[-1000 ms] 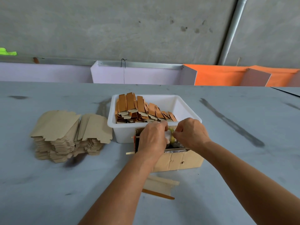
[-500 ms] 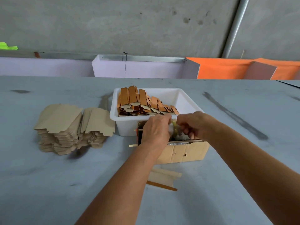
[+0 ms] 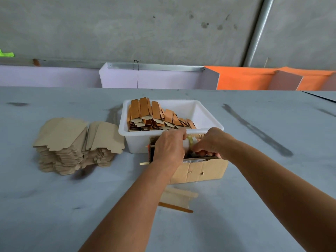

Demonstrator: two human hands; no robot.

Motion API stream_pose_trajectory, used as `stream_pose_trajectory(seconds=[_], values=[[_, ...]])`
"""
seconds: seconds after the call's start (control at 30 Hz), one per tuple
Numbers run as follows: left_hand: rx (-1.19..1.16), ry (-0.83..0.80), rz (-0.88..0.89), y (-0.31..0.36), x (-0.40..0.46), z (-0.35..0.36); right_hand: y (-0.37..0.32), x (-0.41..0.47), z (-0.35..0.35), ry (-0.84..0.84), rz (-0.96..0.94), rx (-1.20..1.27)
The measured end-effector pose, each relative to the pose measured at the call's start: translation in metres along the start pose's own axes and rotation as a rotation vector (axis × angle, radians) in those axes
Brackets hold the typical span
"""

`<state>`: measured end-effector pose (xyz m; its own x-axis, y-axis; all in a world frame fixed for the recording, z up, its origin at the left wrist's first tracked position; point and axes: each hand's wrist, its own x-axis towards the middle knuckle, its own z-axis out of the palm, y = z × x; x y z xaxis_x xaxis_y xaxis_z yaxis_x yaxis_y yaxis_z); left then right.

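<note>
One whitish roll [image 3: 190, 141], perhaps tape, lies with its long axis left to right above the single cardboard box [image 3: 203, 170] on the bench [image 3: 54, 206]. The left hand [image 3: 169, 148] wraps its left end; the right hand [image 3: 212, 142] pinches the other

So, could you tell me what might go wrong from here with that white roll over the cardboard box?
The left hand grips the white roll while the right hand picks at it above the cardboard box; a slip could drop it inside. The box sits close against the white tub, so a hard tug might shove both. The left forearm passes over a flat carton and could sweep it aside.
</note>
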<state>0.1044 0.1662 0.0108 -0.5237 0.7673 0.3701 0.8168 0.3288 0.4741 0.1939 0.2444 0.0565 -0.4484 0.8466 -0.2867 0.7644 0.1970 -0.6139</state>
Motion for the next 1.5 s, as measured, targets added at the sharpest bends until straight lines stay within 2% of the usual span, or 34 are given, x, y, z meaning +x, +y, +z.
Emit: stream_pose_trajectory(seconds=[0.6,0.93,1.2,1.5], values=[[-0.001,0.019,0.037,-0.002,0.001,0.003,-0.004,0.0,0.002,-0.031,0.117,0.113],[-0.01,0.032,0.035,-0.003,0.002,0.004,-0.009,0.002,0.009,0.044,0.103,0.214],[0.02,0.017,0.043,0.0,0.001,0.001,-0.006,-0.004,-0.003,-0.018,0.109,0.416],[-0.037,0.016,0.037,-0.004,-0.002,0.0,-0.007,-0.017,-0.009,-0.041,0.101,0.455]])
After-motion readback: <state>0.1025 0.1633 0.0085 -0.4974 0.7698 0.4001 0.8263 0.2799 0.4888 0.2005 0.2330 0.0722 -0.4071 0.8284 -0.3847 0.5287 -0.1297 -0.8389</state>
